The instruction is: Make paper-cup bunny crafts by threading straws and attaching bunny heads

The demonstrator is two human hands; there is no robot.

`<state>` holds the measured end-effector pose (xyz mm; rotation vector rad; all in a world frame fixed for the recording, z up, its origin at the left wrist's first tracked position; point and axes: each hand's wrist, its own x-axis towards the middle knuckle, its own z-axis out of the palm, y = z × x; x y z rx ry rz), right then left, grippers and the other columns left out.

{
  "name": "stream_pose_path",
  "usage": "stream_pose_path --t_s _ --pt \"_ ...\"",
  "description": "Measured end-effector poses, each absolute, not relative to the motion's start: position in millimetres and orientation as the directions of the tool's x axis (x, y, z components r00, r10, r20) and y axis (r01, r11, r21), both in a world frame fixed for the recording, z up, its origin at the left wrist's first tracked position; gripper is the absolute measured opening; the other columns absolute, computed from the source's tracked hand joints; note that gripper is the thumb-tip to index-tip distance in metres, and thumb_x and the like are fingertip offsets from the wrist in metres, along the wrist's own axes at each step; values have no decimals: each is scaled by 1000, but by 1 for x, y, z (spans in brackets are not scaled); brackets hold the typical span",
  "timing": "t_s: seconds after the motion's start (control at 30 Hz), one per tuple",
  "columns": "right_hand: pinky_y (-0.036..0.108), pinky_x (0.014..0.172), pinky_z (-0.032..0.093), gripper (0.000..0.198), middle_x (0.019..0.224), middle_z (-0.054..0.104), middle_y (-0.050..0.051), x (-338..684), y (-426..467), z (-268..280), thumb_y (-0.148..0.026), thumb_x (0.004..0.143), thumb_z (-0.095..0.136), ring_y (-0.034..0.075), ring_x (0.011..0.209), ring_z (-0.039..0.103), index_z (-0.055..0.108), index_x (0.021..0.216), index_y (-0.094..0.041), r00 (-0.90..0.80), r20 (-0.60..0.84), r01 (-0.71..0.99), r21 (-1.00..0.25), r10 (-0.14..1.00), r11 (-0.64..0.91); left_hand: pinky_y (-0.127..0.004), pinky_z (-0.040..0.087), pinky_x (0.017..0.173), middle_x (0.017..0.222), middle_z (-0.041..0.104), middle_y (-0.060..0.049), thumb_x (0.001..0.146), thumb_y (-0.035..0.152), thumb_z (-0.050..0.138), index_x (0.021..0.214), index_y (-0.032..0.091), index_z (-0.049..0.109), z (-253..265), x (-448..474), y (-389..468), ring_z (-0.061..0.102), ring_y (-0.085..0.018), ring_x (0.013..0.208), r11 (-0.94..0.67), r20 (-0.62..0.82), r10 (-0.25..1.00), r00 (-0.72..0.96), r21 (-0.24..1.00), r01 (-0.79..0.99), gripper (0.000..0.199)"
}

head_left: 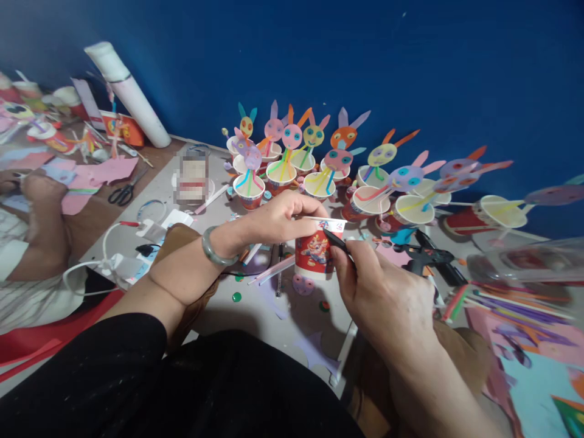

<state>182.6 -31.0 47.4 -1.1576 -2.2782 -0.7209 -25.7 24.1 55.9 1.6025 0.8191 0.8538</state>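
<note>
My left hand [292, 216], below a wrist with a green bangle [218, 246], grips the rim of a red and white paper cup [314, 250] printed with a cartoon figure. My right hand [381, 286] is closed around a slim black pointed tool [336, 241], whose exact kind I cannot make out. Its tip meets the cup's side just under the rim. Under the cup lies a purple paper face [303, 285]. Left of the cup are clear straws [274, 269] and a pen [279, 283].
Several paper cups with rabbit-faced straw figures [292, 137] stand along the blue wall. A black glue gun [431, 258] lies on the right, near coloured sticks [515, 307]. At left are a power strip [150, 243], scissors [123, 191] and another person's arm [45, 225].
</note>
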Motion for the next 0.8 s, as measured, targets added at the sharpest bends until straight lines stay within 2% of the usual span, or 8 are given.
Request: stream_pose_path --t_s 0.47,0.8 --pt "25 44 20 43 52 58 0 182 -34 47 -38 109 44 11 38 43 65 80 -15 -526 618 833 234 584 501 -21 46 65 79 71 -2 70 16 65 85 13 72 50 -30 30 60 -10 70 -176 146 803 578 984 -5 17" --pt "25 46 17 39 57 59 -1 180 -39 49 -38 107 49 11 41 40 62 77 -17 -526 574 842 253 627 476 -23 46 67 78 68 -2 69 19 69 83 14 72 48 -30 32 58 -10 70 -104 72 808 585 994 20 15"
